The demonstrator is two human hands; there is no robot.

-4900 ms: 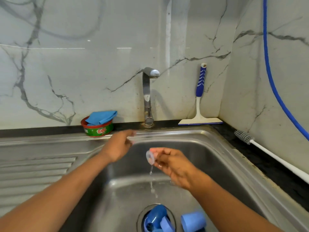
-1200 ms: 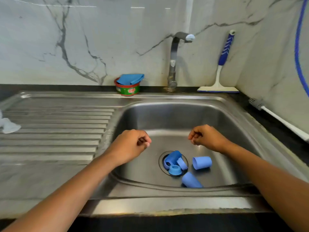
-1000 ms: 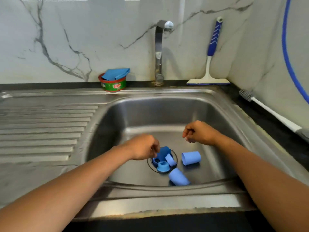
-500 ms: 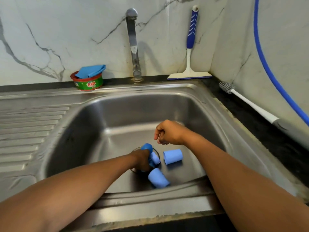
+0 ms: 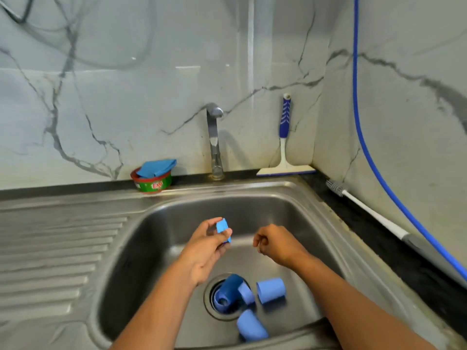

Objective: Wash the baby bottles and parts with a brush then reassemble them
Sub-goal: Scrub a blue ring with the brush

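Fingers [image 5: 207, 225] of the left hand [image 5: 204, 251] pinch a small blue part [image 5: 222, 227] above the sink [image 5: 290, 190] middle; the right hand [image 5: 275, 245] hovers beside it, clenched, with nothing visible in it. Blue bottle pieces [image 5: 270, 290] lie around the drain [image 5: 209, 304], near the front edge.

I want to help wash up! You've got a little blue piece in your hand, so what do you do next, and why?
Probably reach the right hand over to the brush lying on the right counter: the left hand pinches the blue piece above the sink, and the right hand seems to hold nothing.
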